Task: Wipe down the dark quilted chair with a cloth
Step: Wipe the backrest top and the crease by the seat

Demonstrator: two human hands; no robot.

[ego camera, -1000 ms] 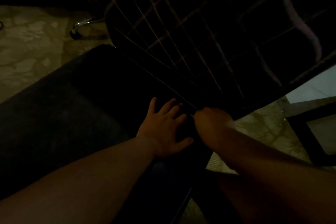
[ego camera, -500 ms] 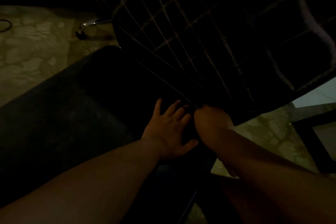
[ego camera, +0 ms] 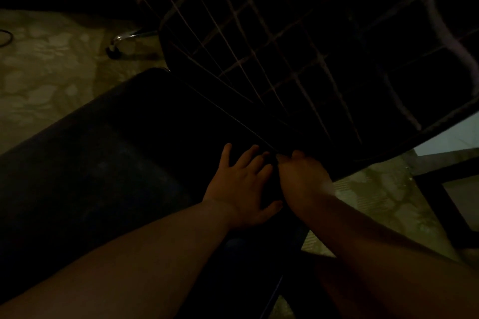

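Spread flat, the left hand (ego camera: 243, 189) lies palm-down on the chair seat (ego camera: 108, 176), its fingers fanned toward the crease where the seat meets the backrest, thumb stretched out to the right. Just beside it, the right hand (ego camera: 302, 179) is curled into a knuckled fist pressed into that same crease; the light is too dim to show whether a cloth sits inside the fist, and no cloth can be made out anywhere. Both bare forearms reach in from the bottom edge. The dark quilted backrest (ego camera: 311, 46) fills the upper right of the head view, crossed by pale stitch lines in a grid that narrows down toward the hands, with its lower right edge running diagonally above the floor. The seat spreads as a broad dark slab from the middle to the lower left. A chrome chair leg (ego camera: 129, 35) ending in a black caster (ego camera: 114, 52) stands on the mottled stone floor (ego camera: 46, 72) left of the backrest. A dark frame (ego camera: 440, 199) crosses the floor at far right.
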